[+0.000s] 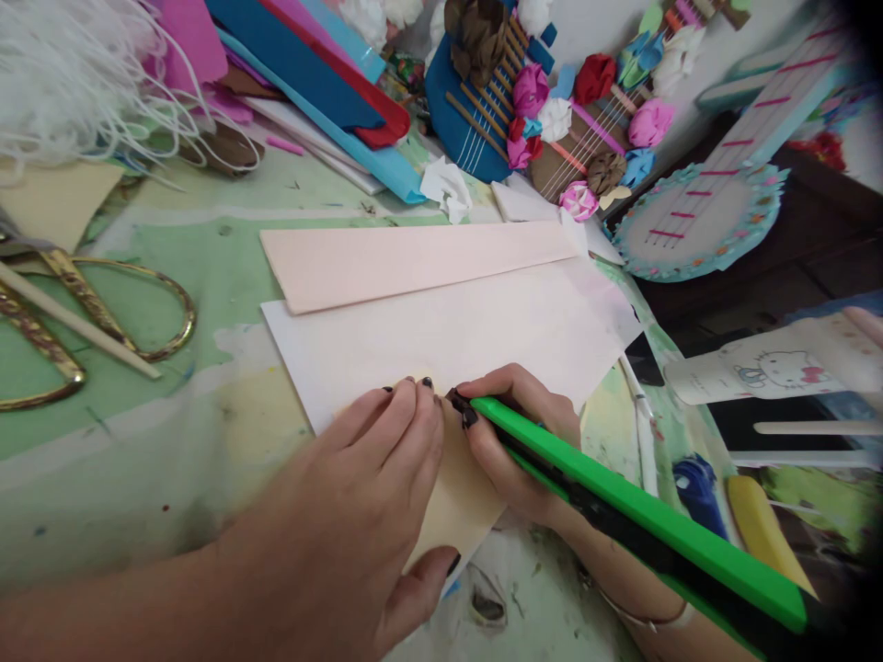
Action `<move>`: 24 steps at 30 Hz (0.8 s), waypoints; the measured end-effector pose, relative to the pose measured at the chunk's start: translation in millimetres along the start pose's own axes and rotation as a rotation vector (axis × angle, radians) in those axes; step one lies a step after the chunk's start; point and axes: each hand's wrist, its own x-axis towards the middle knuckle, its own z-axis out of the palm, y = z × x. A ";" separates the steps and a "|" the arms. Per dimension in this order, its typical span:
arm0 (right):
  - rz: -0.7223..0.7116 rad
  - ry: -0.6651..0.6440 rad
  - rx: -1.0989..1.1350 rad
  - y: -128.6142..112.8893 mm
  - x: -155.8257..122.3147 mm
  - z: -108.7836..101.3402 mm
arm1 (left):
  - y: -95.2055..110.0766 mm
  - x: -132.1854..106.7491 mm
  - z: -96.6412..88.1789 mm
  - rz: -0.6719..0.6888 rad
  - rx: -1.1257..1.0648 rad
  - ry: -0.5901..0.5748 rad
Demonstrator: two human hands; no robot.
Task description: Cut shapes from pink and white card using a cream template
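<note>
My left hand [372, 478] lies flat on a piece of cream card [473, 501], its fingers stretched out and side by side, thumb apart near the card's lower edge. Close beside those fingertips, my right hand [514, 446] grips a long green-and-black utility knife [621, 487]. The knife slants from the lower right towards the card; its blade cannot be made out. Beneath the cream card is a white sheet [441, 336]. A pale pink card strip [407, 265] rests across the far part of that sheet.
Gold-handled scissors [186, 317] and a wooden stick [103, 336] lie at left, below tangled white string [75, 92]. Paper-decorated guitar shapes [475, 119] stand at the back. A banjo-like model [696, 216], a cup [765, 363] and a blue object [700, 492] are at right.
</note>
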 end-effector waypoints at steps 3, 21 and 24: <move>0.003 -0.004 0.002 -0.9 0.3 -0.6 | -0.1 1.0 -1.2 -0.006 -0.013 -0.009; 0.031 -0.016 -0.017 0.8 -3.8 -2.8 | -0.9 2.4 -2.3 0.011 -0.004 0.008; 0.019 -0.010 -0.018 1.5 -4.2 -2.4 | -1.0 3.1 -2.4 0.007 -0.006 0.003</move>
